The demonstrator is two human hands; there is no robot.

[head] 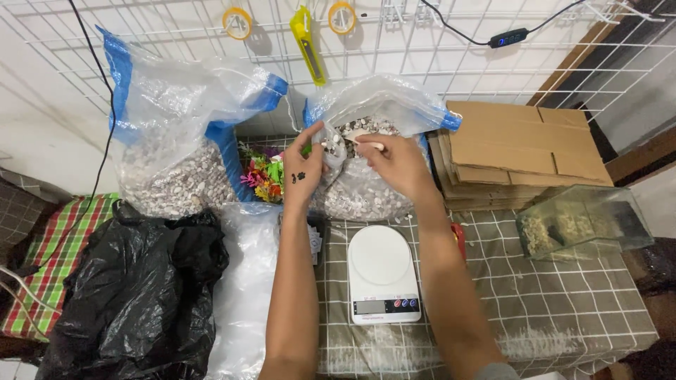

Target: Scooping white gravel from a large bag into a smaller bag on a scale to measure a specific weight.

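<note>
The left hand [304,172] pinches a small clear pouch [334,151] open over the big gravel bag [373,179]; the right hand [398,163] grips a pale scoop [366,139] at its mouth. Gravel may spill past the narrow, floppy opening, probably onto the scale [381,273] below.

White scale [384,271] on grey checked cloth [549,295] — black bag [134,295], red-green plaid cloth [53,253], yellow cutter [308,42].

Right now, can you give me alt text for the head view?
Left hand and right hand work at a clear bag of pebbles, the right holding a small scoop. A white scale sits below on the checked cloth.
</note>
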